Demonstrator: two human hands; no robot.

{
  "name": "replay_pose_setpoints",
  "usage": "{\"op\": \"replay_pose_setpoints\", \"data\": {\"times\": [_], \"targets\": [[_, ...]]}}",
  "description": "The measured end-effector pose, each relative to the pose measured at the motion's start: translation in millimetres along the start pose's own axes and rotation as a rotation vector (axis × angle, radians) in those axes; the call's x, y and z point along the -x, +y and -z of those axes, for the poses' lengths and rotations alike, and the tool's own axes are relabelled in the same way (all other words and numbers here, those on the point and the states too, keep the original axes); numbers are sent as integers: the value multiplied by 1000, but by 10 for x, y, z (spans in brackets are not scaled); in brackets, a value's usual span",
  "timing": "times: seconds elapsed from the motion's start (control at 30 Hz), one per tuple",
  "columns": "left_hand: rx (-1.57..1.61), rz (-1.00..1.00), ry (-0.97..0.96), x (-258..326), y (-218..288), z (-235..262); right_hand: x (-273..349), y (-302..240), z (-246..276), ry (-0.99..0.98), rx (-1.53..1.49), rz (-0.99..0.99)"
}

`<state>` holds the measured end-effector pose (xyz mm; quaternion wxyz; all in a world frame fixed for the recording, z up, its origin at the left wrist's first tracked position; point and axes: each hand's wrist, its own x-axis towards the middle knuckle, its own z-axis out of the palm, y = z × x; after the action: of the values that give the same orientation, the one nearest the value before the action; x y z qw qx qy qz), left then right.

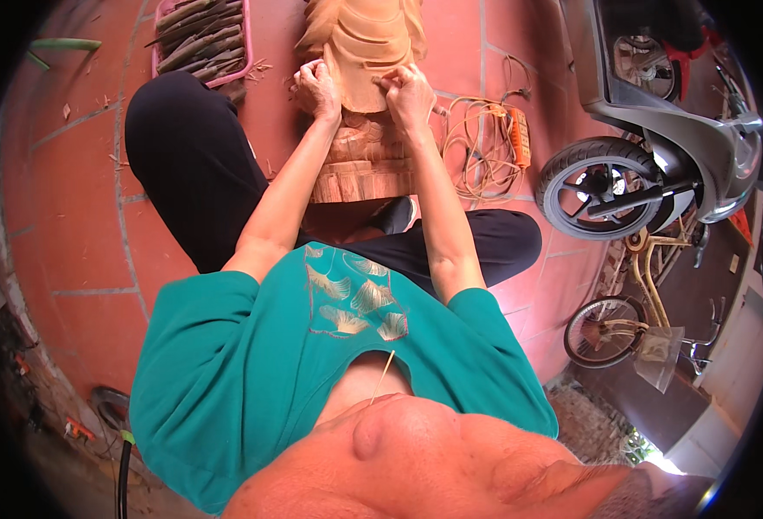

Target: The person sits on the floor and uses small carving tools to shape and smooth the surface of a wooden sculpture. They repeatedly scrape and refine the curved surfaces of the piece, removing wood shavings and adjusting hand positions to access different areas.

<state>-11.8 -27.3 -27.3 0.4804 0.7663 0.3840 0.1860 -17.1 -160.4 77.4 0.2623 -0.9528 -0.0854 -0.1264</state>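
Note:
A carved wooden figure [371,43] with draped folds lies in front of me, its smooth lower end toward my body. My left hand [317,90] is closed at the carving's left edge, its fingers curled against the wood. Over the right part of the same smooth end, my right hand [408,97] is closed with bent fingers. Whatever it may hold is hidden or too small to make out. Beneath the hands shows the carving's rough wooden base [362,180], between my crossed legs.
A pink basket [249,43] of wood-handled tools stands at the far left, with shavings nearby. Right of the carving lie a coiled cord [472,164] and an orange power strip [520,138]. Farther right are a motorbike [606,186] and a bicycle [608,331] on the tiled floor [79,233].

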Motion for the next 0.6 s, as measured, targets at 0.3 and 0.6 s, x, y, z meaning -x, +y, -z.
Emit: {"op": "replay_pose_setpoints", "data": {"times": [0.3, 0.6], "targets": [[19, -12, 13, -126, -30, -18, 165, -231, 211, -240, 33, -92], [82, -9, -22, -79, 17, -10, -121, -26, -113, 16, 28, 24]]}}
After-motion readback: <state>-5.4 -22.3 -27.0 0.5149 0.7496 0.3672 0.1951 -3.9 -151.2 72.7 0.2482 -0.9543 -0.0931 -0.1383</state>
